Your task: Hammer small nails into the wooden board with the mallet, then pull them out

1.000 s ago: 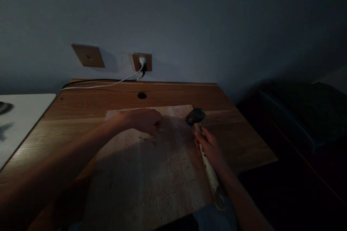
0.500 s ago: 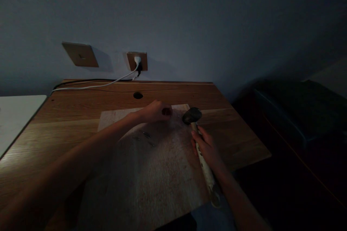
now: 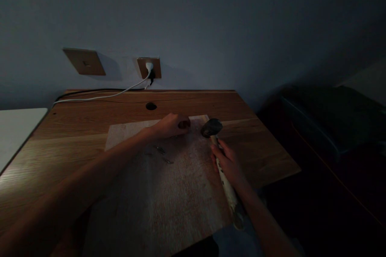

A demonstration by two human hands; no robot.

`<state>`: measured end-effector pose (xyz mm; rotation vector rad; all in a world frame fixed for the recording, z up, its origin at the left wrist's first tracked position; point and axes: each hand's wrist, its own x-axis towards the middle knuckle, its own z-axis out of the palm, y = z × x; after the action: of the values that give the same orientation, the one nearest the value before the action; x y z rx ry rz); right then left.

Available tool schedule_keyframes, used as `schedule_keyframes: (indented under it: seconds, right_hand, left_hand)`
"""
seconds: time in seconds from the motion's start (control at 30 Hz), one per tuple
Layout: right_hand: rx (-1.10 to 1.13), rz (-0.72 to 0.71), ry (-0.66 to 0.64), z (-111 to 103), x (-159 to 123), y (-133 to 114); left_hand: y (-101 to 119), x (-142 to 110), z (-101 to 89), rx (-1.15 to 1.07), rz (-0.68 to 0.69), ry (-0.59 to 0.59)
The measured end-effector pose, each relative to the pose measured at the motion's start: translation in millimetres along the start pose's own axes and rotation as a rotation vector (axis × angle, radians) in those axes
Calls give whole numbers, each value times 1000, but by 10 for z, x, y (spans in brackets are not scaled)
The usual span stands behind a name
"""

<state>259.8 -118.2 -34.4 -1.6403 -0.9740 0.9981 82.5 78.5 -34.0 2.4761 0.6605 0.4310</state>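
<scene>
My right hand (image 3: 227, 160) is closed around the pale, worn handle of a hammer (image 3: 212, 127). Its dark, thick head is raised beside the far right part of a light wooden board (image 3: 181, 192). To the left of that head, my left hand (image 3: 171, 125) is over the far end of the board, thumb and fingertips curled together in a pinch. Whatever sits between those fingertips is too small and dim to make out. Several small, thin metal pieces (image 3: 159, 149) lie on the board below my left wrist; their kind is unclear in the low light.
The board rests on a wooden desk (image 3: 256, 140) with a round cable hole (image 3: 151, 106). A white cable (image 3: 120, 93) and a black one run along the back to a wall socket (image 3: 149, 68). A white surface (image 3: 18, 128) adjoins at left. A dark padded seat (image 3: 331, 116) stands at right.
The view has shifted slightly, so the scene sits a little further left. Both hands keep nearly the same pose, the hammer still raised beside my left hand.
</scene>
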Motion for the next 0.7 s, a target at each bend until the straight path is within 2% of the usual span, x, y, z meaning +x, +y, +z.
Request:
schedule_keyframes:
  seconds: [0.13, 0.33, 0.4, 0.6, 0.7]
  right_hand:
    - [-2, 2, 0, -9, -2, -3]
    - [-9, -3, 4, -10, 0, -9]
    - [-14, -3, 4, -6, -2, -18]
    - [-29, -10, 1, -5, -12, -44]
    - [-21, -13, -2, -3, -11, -45]
  left_hand:
    - [46, -1, 27, 115, 75, -56]
    - [117, -12, 14, 145, 177, -98]
    - [181, -19, 8, 249, 204, -107]
    - [433, -36, 74, 539, 416, -106]
    - [419, -38, 69, 540, 382, -103]
